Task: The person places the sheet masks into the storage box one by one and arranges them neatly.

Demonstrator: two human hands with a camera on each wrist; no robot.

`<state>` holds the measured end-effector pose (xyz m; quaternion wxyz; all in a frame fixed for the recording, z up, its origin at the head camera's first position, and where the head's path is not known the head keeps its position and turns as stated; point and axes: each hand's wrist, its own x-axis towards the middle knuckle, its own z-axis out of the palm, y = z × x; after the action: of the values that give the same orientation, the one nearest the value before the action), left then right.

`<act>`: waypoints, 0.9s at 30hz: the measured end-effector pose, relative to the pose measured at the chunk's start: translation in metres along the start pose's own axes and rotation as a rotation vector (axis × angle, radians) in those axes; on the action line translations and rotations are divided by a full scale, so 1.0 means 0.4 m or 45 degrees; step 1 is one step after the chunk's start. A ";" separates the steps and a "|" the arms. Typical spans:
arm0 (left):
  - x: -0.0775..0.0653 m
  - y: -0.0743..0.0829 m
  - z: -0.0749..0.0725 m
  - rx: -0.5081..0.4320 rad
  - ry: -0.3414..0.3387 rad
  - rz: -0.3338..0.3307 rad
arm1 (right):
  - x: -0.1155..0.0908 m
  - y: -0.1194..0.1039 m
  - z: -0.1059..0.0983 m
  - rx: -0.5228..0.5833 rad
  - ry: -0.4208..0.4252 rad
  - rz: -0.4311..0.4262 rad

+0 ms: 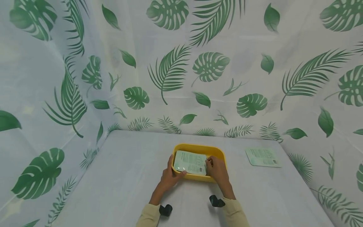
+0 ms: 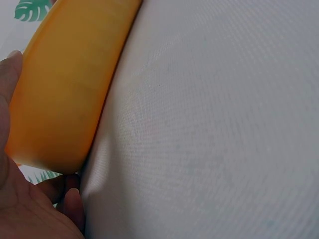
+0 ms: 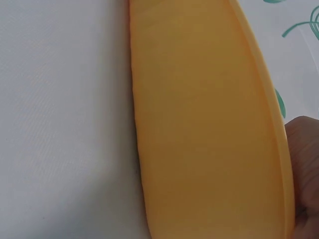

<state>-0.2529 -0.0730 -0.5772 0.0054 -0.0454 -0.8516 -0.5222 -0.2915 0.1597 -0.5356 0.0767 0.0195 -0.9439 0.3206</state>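
A yellow bin (image 1: 198,178) with rounded corners sits on the table before me. Inside it lies a pale green flat packet (image 1: 189,161) with printed text and a barcode, filling the left part. My left hand (image 1: 168,178) grips the bin's front left corner, thumb over the front rim and fingers along the left side. In the left wrist view that hand (image 2: 25,204) wraps the corner of the bin's wall (image 2: 65,89). My right hand (image 1: 217,170) reaches over the front rim and pinches the packet's right edge. The right wrist view shows mostly the bin's outer wall (image 3: 209,119), with part of the hand (image 3: 304,164) behind the rim.
A second pale green packet (image 1: 263,157) of the same look lies flat on the table to the right of the bin. The white table (image 1: 127,176) ends at a leaf-printed curtain (image 1: 181,78) behind and at both sides. Black wrist cameras (image 1: 165,210) sit at my sleeves.
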 end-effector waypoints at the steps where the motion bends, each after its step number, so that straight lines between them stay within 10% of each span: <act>1: 0.000 0.000 0.000 -0.001 0.000 0.001 | -0.001 0.001 0.000 0.003 0.016 -0.010; 16: 0.003 -0.005 -0.001 0.006 0.007 -0.013 | -0.018 -0.004 0.001 0.040 0.318 -0.213; 21: 0.003 -0.006 -0.005 0.008 0.013 -0.011 | -0.007 0.006 -0.007 0.035 0.563 -0.294; 27: 0.002 -0.007 -0.004 0.018 0.014 0.041 | 0.035 0.097 -0.067 0.124 0.863 0.049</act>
<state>-0.2539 -0.0756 -0.5791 0.0187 -0.0561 -0.8544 -0.5162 -0.3050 0.2069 -0.5357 0.3790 -0.1025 -0.8484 0.3550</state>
